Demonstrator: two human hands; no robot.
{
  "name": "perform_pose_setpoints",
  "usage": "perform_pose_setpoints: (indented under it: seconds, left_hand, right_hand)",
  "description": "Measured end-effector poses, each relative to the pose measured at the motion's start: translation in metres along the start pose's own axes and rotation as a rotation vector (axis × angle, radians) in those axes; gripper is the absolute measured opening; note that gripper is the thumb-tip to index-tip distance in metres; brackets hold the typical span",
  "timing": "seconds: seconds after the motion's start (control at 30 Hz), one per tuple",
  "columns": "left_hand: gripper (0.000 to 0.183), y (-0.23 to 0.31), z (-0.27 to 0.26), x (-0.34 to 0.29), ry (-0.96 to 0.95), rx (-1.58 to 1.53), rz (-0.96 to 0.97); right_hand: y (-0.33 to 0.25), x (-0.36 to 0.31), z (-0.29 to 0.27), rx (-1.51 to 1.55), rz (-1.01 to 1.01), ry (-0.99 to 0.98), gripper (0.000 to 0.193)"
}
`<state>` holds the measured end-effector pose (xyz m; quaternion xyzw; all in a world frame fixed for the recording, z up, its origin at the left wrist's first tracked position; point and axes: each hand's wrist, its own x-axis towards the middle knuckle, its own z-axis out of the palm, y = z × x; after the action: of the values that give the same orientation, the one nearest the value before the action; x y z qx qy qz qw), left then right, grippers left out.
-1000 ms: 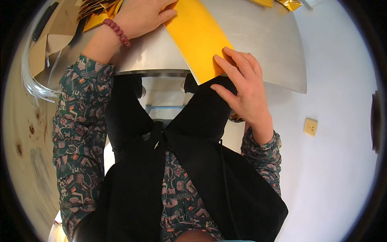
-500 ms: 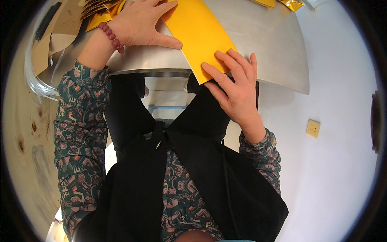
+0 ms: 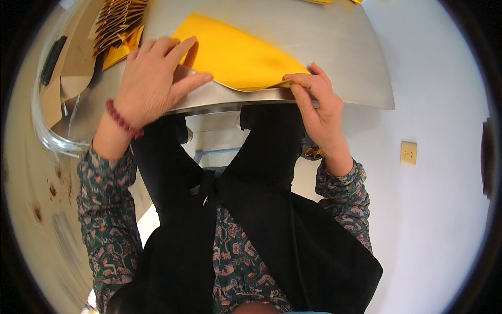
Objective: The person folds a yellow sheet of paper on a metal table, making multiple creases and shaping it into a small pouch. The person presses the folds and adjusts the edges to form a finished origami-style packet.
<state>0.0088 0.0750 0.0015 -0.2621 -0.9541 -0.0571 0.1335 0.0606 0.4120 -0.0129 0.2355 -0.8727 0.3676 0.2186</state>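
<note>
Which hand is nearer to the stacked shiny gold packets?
Left. The left hand is close beside the packets; the right hand is farther right, pinching the thin yellow sheet.

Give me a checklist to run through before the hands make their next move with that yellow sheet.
1. Right hand has a grip on the yellow sheet: ok, thumb and fingers pinch its right end.
2. Left hand has a grip too: cannot tell; it is at the left end, but the contact is unclear.
3. Sheet lies flat: not ok, its near edge is bowed.
4. Sheet is over the metal table: ok.
5. Stacked gold pieces are apart from the sheet: ok, they sit farther left.
</note>
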Motion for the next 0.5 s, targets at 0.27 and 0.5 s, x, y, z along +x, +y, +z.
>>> perform_pose_setpoints:
  seconds: [0.27, 0.5]
  left_hand:
    - [0.064, 0.011, -0.002, -0.01, -0.01, -0.117, -0.074]
    - [0.061, 0.014, 0.001, -0.012, 0.017, -0.096, -0.06]
  right_hand:
    - [0.015, 0.043, -0.01, 0.112, 0.122, -0.045, 0.01]
    - [0.023, 0.069, -0.004, 0.151, 0.1, -0.105, 0.014]
